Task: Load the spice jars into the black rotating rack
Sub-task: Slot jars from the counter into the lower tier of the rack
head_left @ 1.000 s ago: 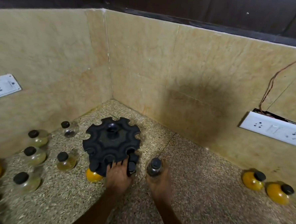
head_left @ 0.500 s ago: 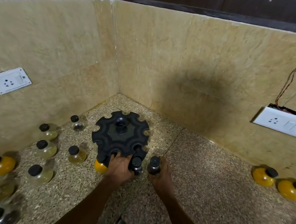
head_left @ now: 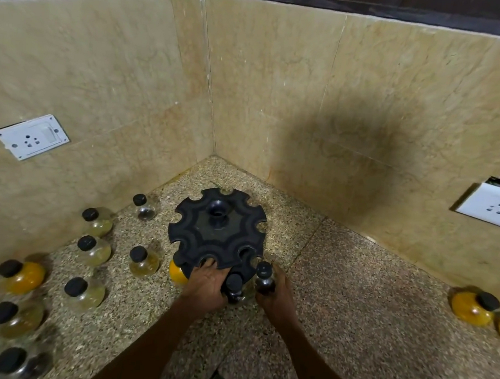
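- Black rotating rack [head_left: 216, 234] sits near the corner of a speckled stone table [head_left: 354, 283], most slots around its rim showing bare.
- Left hand [head_left: 208, 283] rests on the rack's near edge, fingers [head_left: 207, 264] curled over the rim, gripping it.
- Right hand [head_left: 274, 296] wraps around a dark-capped jar [head_left: 264, 276], held upright just beside the rack's near-right edge, seemingly lining up with a slot.
- Another dark-capped jar [head_left: 233, 286] stands between the two hands at the rack's near edge; cannot tell if it is seated in a slot or who holds it.
- Orange jar [head_left: 177, 271] tucked at the rack's near-left, looks loaded in the lower tier, partly hidden.
- Progress judged early: one or two jars in at most, one in hand.
- Left to load: cluster of pale and orange jars [head_left: 92, 251] on the left side of the table, plus two orange jars [head_left: 472, 308] well apart at right.
- Surface: granite-like speckle, tan and pinkish tones.
- Room: beige marble-look walls meeting in a corner, left wall socket [head_left: 31, 136], right wall socket [head_left: 490, 208] with loose wires above, dark band on top.
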